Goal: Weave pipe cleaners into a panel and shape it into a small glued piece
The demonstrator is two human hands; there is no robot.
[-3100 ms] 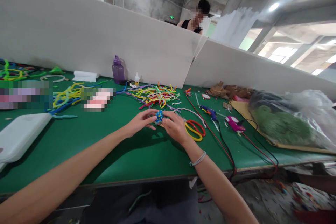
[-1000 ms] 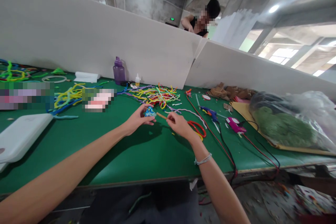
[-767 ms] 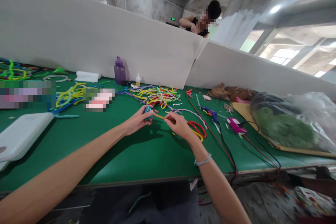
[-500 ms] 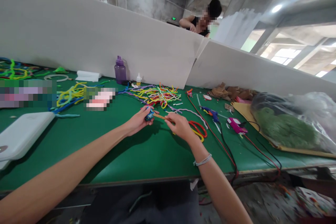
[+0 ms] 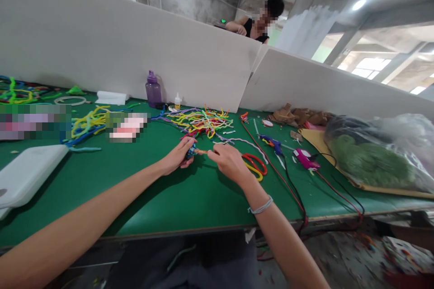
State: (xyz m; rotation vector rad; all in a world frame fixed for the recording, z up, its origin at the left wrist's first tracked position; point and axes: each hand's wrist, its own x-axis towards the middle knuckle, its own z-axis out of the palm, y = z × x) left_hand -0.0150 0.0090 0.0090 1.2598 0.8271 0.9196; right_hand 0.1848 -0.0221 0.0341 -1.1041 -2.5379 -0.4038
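Observation:
My left hand (image 5: 176, 157) is closed around a small blue, mottled bundle (image 5: 191, 151), partly hidden by the fingers. A short orange-brown strip (image 5: 202, 152) runs from the bundle toward my right hand (image 5: 229, 161), whose fingers pinch its other end. Both hands are held above the green table. Just past them lies a heap of colourful pipe cleaners (image 5: 206, 122). Beside my right hand are scissors (image 5: 256, 165) with red and yellow handles, partly covered by it.
To the right lie a blue glue gun (image 5: 271, 143), a magenta device (image 5: 306, 159) with cords, and a plastic bag of green fibre (image 5: 371, 160). A purple bottle (image 5: 153, 91) stands by the white partition (image 5: 135, 40). At left is a white power bank-like block (image 5: 32, 171). A person works beyond the partition.
My right hand has moved slightly left, closer to my left hand, and turned. Less of the orange-brown strip shows between them. The view has shifted a little.

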